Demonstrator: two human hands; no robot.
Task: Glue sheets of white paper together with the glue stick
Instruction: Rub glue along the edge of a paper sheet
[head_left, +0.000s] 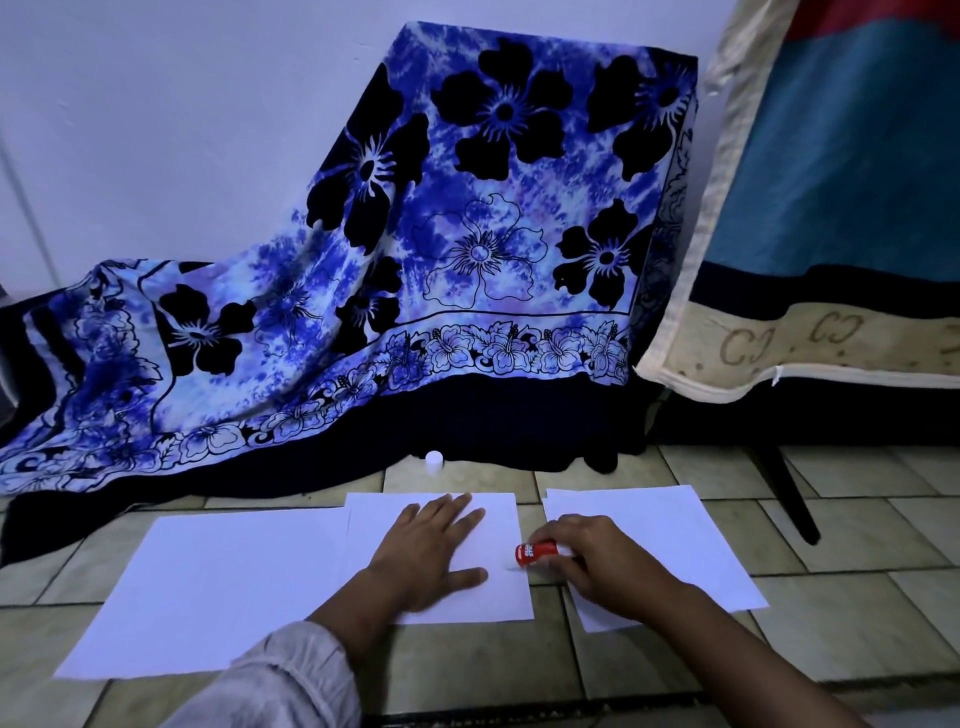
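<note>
Pale sleeve (291, 675) fabric covers the left forearm. Beyond it the left hand (426, 556) lies flat, fingers straight and spread, pinning the middle sheet (498, 592) to the tiled floor (857, 597). Just beside, the right hand (587, 561) curls round the red glue stick (535, 552), its tip at that sheet's right edge. Thin paper looks light, limp and apt to slide or crease, so pressing near the glued edge suits. A left sheet (218, 587) and a right sheet (670, 525) flank it. Farther off, the stick's white cap (434, 461) stands by the blue cloth (467, 234).
</note>
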